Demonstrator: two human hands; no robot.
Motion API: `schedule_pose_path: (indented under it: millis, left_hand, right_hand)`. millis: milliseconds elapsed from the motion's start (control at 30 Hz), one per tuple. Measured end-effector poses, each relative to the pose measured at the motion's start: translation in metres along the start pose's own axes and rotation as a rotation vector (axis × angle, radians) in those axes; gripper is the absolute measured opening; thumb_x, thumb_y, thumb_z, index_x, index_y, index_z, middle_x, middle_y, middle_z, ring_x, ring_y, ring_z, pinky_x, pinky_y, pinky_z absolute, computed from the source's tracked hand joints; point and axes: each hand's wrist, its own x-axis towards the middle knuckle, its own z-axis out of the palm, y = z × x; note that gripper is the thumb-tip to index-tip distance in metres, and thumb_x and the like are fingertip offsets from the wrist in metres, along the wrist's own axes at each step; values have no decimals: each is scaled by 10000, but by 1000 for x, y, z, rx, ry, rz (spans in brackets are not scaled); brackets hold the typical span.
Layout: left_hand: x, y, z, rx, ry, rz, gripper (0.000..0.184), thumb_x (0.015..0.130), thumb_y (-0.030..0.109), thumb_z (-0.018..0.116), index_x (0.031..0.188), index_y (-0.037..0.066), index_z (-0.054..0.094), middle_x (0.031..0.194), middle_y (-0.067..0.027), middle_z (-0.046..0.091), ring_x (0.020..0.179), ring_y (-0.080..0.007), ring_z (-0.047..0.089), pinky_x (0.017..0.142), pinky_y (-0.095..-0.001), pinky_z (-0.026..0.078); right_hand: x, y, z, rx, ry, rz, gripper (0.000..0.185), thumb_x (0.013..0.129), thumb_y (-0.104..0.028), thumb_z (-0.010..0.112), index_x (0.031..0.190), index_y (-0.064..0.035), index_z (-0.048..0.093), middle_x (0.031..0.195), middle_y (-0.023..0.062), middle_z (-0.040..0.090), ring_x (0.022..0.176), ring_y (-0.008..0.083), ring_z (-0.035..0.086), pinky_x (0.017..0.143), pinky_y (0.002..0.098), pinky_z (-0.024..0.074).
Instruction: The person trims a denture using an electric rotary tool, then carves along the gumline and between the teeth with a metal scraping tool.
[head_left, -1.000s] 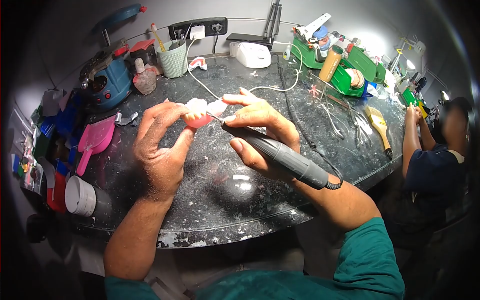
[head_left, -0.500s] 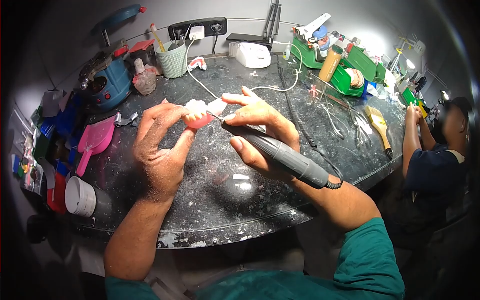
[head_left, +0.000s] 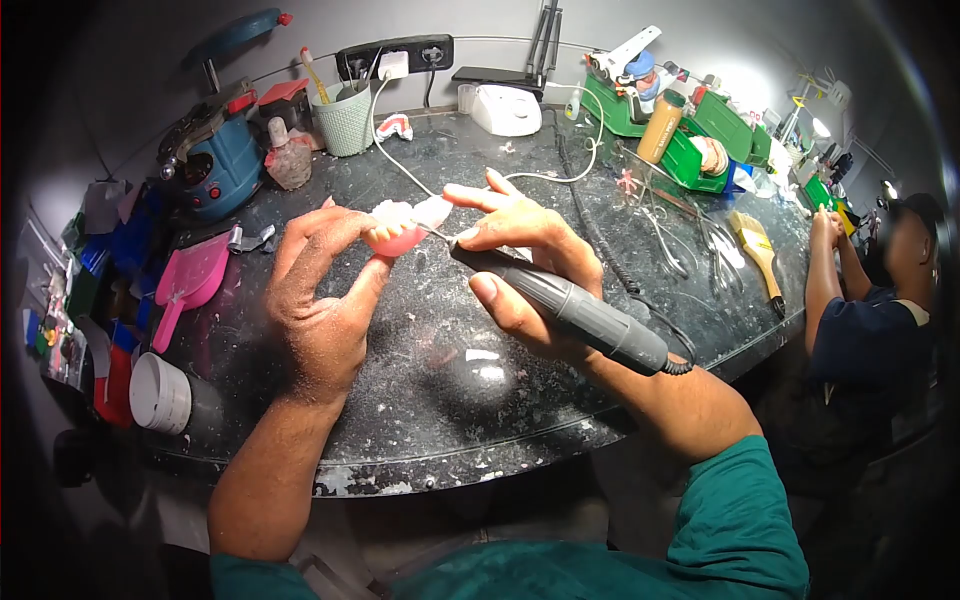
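Note:
My left hand [head_left: 325,280] pinches a pink denture [head_left: 397,242] with cream-coloured teeth between thumb and fingers. Fine pale dust covers the back of this hand. My right hand [head_left: 535,260] is wrapped round a black rotary handpiece [head_left: 575,312], held like a pen. Its thin metal bit points left and meets the denture's right side; whether it touches is too small to tell. A whitish piece [head_left: 432,212] shows at the denture's upper right, beside my right fingertips. A coiled cord [head_left: 678,367] leaves the handpiece's rear end.
A dusty black worktable [head_left: 430,400] lies below. Behind stand a blue machine [head_left: 215,165], a mesh cup [head_left: 345,122] and a white box [head_left: 505,110]. Pliers [head_left: 722,250] and a brush [head_left: 755,250] lie right. A pink dustpan [head_left: 192,275] and white tub [head_left: 160,393] are left. A co-worker [head_left: 870,310] sits far right.
My right hand and the handpiece have shifted slightly right and tilted a little. The denture has turned slightly in my left hand, which otherwise stays in place.

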Motion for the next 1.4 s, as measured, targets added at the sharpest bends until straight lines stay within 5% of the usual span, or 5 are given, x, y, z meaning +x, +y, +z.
schedule_pose_path:
  millis: [1400]
  left_hand:
    - [0, 2, 1, -6, -4, -7, 285, 747, -103, 727, 997, 29, 696, 1041, -65, 654, 1076, -212, 602, 1110, -462, 403]
  right_hand:
    - [1, 2, 1, -42, -32, -36, 317, 749, -48, 780, 1049, -106, 695, 1033, 50, 733, 1240, 314, 627, 1149, 632, 295]
